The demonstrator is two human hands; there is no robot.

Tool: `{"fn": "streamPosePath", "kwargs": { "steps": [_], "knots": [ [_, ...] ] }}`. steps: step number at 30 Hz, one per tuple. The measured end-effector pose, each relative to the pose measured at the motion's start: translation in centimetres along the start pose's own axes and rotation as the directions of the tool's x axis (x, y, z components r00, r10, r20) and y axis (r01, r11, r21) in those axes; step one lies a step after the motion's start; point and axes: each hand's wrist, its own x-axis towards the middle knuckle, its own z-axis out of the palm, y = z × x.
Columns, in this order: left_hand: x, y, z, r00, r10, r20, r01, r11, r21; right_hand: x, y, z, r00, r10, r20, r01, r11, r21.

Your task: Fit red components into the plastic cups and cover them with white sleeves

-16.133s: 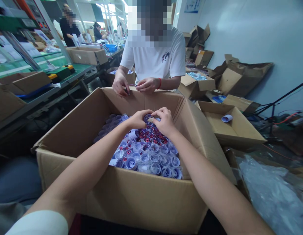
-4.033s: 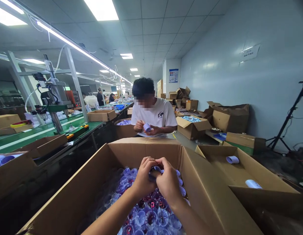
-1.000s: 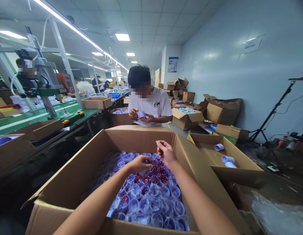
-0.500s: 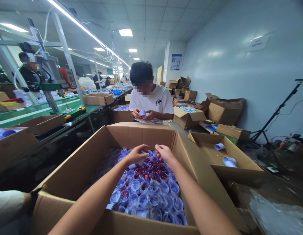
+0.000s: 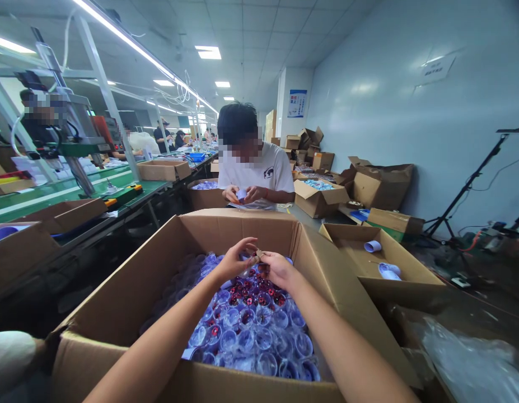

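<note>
My left hand (image 5: 236, 262) is above the far part of a large cardboard box (image 5: 112, 305), fingers curled around something pale and see-through that I cannot make out. Its fingertips meet those of my right hand (image 5: 279, 270), whose thumb and forefinger are pinched together. A small tan piece (image 5: 260, 254) shows at the right fingertips, perhaps a finger cover; what the right hand grips is unclear. Under both hands the box is filled with pale purple plastic cups (image 5: 264, 339), many in clear film. Several dark red parts (image 5: 247, 299) lie on or in the cups.
Across the box a co-worker in a white shirt (image 5: 274, 168) holds a purple cup (image 5: 241, 195). To the right, a shallower carton (image 5: 406, 263) contains a few cups, with clear plastic film (image 5: 461, 358) nearer. A green-topped workbench (image 5: 129, 190) with a press runs along the left.
My right hand has moved left and met my left hand at the fingertips. My left hand has shifted only slightly. The whole view has drifted a little.
</note>
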Motion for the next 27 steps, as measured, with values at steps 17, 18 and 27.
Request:
{"fn": "streamPosePath", "kwargs": {
  "steps": [17,18,27],
  "knots": [
    [-0.6,-0.7,0.9,0.958,-0.145,0.248,0.162,0.986,-0.048,-0.2,-0.9,0.3,0.975,-0.168,-0.143,0.207,0.922,0.328],
    [-0.6,-0.7,0.9,0.955,-0.174,0.24,0.183,0.983,-0.014,-0.2,-1.0,0.2,0.974,-0.18,-0.136,0.215,0.92,0.326],
    [0.0,-1.9,-1.4,0.99,-0.128,-0.064,0.134,0.985,0.106,-1.2,-2.2,0.5,0.902,-0.432,-0.002,0.424,0.886,0.187]
  ]
}}
